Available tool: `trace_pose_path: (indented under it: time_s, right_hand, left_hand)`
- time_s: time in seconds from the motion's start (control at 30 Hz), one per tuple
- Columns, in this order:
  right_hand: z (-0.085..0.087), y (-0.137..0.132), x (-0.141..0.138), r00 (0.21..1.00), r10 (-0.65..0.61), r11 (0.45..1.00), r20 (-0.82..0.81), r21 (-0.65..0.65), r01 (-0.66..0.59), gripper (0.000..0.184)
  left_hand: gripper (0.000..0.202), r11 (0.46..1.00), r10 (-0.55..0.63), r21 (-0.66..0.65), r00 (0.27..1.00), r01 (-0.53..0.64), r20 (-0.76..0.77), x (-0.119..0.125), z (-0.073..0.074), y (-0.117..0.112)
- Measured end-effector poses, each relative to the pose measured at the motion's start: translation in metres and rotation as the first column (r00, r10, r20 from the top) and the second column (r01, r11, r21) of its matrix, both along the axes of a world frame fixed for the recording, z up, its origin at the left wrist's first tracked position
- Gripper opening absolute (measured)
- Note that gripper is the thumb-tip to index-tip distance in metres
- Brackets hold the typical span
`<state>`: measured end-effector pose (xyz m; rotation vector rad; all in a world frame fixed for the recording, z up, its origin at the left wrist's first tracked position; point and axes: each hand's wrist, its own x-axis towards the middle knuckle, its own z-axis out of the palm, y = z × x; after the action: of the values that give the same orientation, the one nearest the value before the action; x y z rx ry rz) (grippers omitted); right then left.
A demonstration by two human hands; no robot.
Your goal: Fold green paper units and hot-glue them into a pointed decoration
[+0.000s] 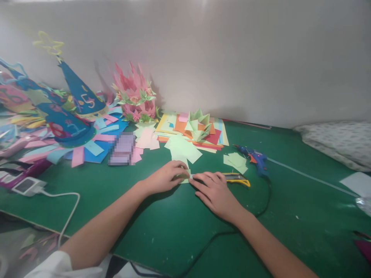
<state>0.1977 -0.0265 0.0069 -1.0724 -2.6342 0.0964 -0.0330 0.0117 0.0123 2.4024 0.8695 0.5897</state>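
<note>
A small pale green paper piece [184, 181] lies flat on the green table [156, 227], directly between the person's hands and touching both. The left hand [166, 177] meets it from the left, fingers curved over it; the right hand [212, 191] reaches its right edge, fingers slightly spread and laid low. Neither hand is clearly nearer. Whether either set of fingers pinches the paper or only presses it cannot be told. The visible strip runs left to right; covered as it is, its true long axis is uncertain.

Just beyond the right hand, partly hidden by it, a yellow utility knife [245, 181] lies roughly left to right. Farther right rests a blue glue gun [259, 161].

No box or tray can be made out; a stack of coloured paper [168, 127] bears a folded green paper ornament [198, 127].
</note>
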Motion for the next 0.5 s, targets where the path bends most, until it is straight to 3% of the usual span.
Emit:
trace_pose_path:
  time_s: [0.2, 0.5]
  right_hand:
    - [0.0014, -0.0003, -0.0014, 1.000, -0.005, 1.000, 0.026, -0.011, 0.005, 0.036]
    - [0.0032, -0.0004, -0.0031, 0.999, 0.008, 0.999, 0.042, 0.034, -0.010, 0.034]
  left_hand:
    - [0.018, 0.998, 0.037, 0.047, 0.999, -0.036, -0.035, -0.0024, 0.0016, 0.0013]
    - [0.024, 0.995, -0.057, -0.088, 0.998, 0.056, -0.008, -0.0066, 0.0035, 0.0079]
